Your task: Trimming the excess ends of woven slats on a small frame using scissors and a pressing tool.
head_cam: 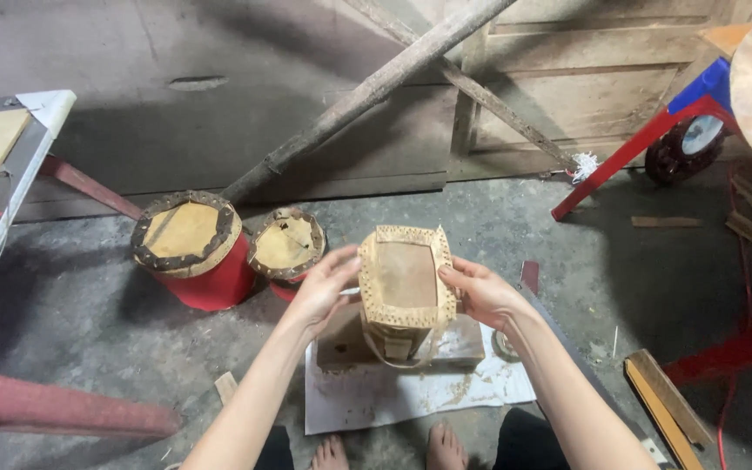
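Note:
Both of my hands hold up a small tan drum-like piece (405, 283), a rounded-square hide skin with a punched rim and loose edges hanging below. My left hand (325, 289) grips its left side, thumb and fingers wrapped on the rim. My right hand (478, 292) holds the right side, with its fingers on the rim. The piece is raised above a wooden block (459, 344) that lies on a white sheet (367, 400) on the concrete floor.
Two red drums with hide tops, a larger one (191, 248) and a smaller one (287, 246), stand on the floor to the left. Wooden poles (367, 91) lean against the wall. Red table legs (620, 157) and wood strips (663, 405) are on the right, a table edge (10, 165) at left. My bare feet (389, 453) show at the bottom.

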